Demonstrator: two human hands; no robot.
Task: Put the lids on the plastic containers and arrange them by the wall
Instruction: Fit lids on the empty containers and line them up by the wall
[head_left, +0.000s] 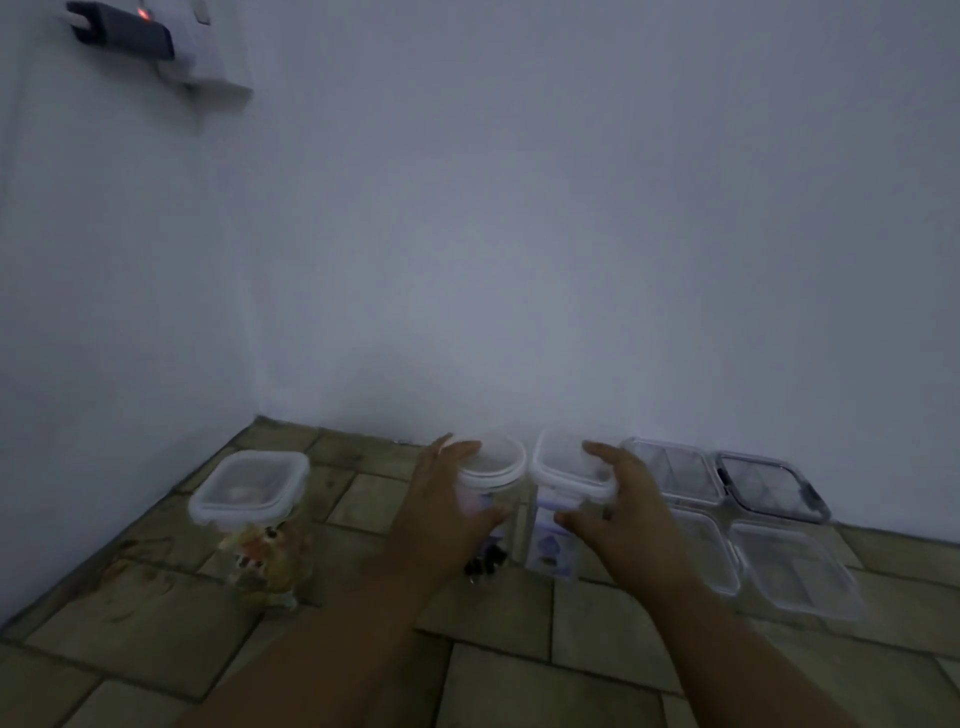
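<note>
A round clear container (493, 467) with a white lid stands by the wall; my left hand (441, 514) wraps around its left side. Beside it on the right is a square container (563, 467) with a white clip lid, and my right hand (618, 514) grips its right side. Another tall square lidded container (252, 488) with colourful contents stands apart on the left. To the right, several flat clear lidded containers (670, 473) lie in a block against the wall, one with a dark rim (769, 488).
The floor is tiled in brownish tiles (498, 686). White walls meet in a corner (257, 410) at the left. A dark device with a red light (122, 31) sits on a wall mount, upper left.
</note>
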